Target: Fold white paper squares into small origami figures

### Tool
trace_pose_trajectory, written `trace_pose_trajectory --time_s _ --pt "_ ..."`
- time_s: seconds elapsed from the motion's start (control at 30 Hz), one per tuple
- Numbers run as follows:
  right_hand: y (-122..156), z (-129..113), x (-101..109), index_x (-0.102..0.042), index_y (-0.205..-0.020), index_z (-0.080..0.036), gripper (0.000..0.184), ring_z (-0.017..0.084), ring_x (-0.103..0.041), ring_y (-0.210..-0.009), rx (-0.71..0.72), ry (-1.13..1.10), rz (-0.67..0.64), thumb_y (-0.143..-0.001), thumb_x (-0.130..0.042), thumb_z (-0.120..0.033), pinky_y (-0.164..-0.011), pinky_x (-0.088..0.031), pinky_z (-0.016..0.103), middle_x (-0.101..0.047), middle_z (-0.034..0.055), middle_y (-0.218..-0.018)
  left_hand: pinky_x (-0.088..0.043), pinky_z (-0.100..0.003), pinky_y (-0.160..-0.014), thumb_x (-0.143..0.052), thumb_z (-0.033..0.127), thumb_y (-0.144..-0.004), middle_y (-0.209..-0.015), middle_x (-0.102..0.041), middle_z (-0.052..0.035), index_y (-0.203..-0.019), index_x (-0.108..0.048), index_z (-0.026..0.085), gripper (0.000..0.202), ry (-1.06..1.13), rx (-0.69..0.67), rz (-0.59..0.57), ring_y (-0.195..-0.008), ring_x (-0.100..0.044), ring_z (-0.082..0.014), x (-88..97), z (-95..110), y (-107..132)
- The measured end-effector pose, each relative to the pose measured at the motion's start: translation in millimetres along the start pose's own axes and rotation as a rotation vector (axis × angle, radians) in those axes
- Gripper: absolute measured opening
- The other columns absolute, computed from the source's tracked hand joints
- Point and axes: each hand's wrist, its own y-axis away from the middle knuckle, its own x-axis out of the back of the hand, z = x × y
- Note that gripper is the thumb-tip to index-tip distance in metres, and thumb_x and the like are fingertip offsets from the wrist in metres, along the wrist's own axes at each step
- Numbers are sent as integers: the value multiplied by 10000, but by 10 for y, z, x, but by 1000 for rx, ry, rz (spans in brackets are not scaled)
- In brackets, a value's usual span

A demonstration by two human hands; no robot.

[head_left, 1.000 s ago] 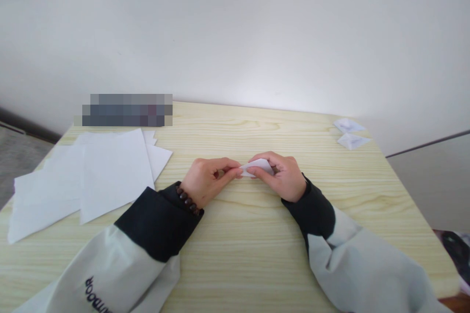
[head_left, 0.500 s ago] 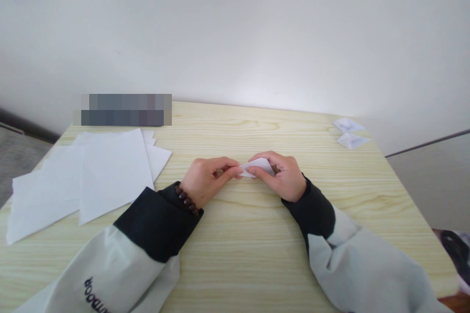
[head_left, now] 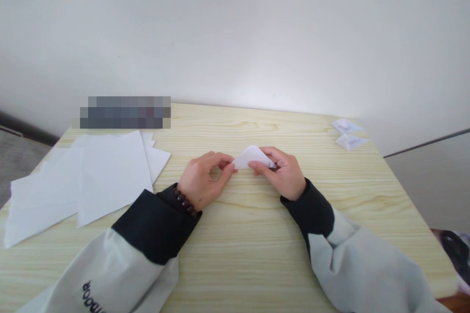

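Observation:
Between my hands, above the middle of the table, is a small piece of folded white paper [head_left: 246, 158] with a roughly triangular outline. My left hand [head_left: 205, 176] pinches its left corner between thumb and fingertips. On the other side my right hand [head_left: 284, 170] grips the right part, the thumb lying across the near face and the fingers behind. The right-hand fingers hide part of the paper's right end.
White paper sheets [head_left: 113, 176] lie overlapped at the left of the wooden table [head_left: 242, 254]. Two folded paper boats [head_left: 350, 142] rest at the far right corner. A blurred-out dark object [head_left: 125, 113] stands at the back left, near the white wall [head_left: 235, 34].
The folded paper has turned in my hands and now shows a wider, peaked face. My left hand has moved slightly left, out to the paper's corner.

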Motion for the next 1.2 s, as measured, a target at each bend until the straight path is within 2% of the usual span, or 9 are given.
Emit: trace_pose_trajectory --time_s 0.1,0.2,0.33,0.43,0.7,0.83,0.93,1.07,1.2 --pt "2 -4 0 -611 -959 -199 263 140 -654 -556 16 18 -31 -757 -662 -360 -577 -520 238 -700 -6 -661 -440 -223 -625 -553 342 -802 -739 -667 -9 -834 -670 179 203 -18 -73 -1 -672 -591 -124 0 -3 -7" --pt "15 -1 0 -610 -948 -183 274 134 -644 -545 15 -12 -37 -752 -669 -365 -562 -511 234 -701 7 -667 -431 -222 -617 -562 362 -802 -707 -656 6 -790 -664 180 210 10 -13 19 -641 -574 -114 1 -22 -25" --pt "26 -9 11 -611 -966 -154 303 118 -639 -569 3 -156 -61 -873 -493 -416 -552 -509 232 -711 53 -778 -404 -220 -563 -564 391 -800 -654 -635 21 -799 -661 178 235 38 99 65 -579 -525 -105 -5 -44 -42" --pt "20 -25 21 -630 -910 -151 343 102 -637 -576 5 -123 -63 -925 -391 -397 -582 -504 220 -712 48 -766 -380 -218 -534 -573 398 -791 -632 -617 31 -794 -663 181 235 53 120 70 -546 -490 -97 -7 -45 -37" --pt "12 -4 2 -618 -891 -167 279 130 -694 -628 -33 -72 -55 -913 -434 -376 -543 -504 197 -725 26 -730 -350 -220 -518 -589 396 -773 -580 -581 37 -734 -660 172 239 81 148 47 -512 -438 -90 -2 -37 -23" --pt "10 2 4 -619 -885 -165 304 133 -690 -606 -56 -104 -55 -909 -431 -403 -526 -509 205 -724 29 -712 -382 -223 -543 -578 417 -773 -627 -633 14 -731 -656 169 263 96 170 33 -548 -500 -106 -3 -30 -31" --pt "10 1 4 -620 -918 -165 303 125 -679 -581 -57 -125 -13 -904 -439 -407 -532 -516 210 -722 26 -702 -423 -233 -588 -555 438 -786 -676 -681 -4 -810 -643 169 284 143 173 -5 -609 -573 -132 -1 -30 -31" --pt "14 11 -8 -622 -945 -165 289 124 -673 -554 -69 -137 20 -889 -469 -403 -528 -519 209 -715 15 -670 -439 -246 -597 -531 466 -794 -642 -690 -1 -854 -623 170 316 152 190 -71 -590 -593 -142 8 -37 -22" --pt "11 -2 -12 -629 -929 -164 275 118 -661 -519 -73 -150 20 -882 -481 -391 -509 -520 202 -700 4 -630 -457 -258 -627 -544 482 -786 -659 -682 -2 -868 -606 173 325 79 133 -76 -627 -609 -153 7 -43 -9"
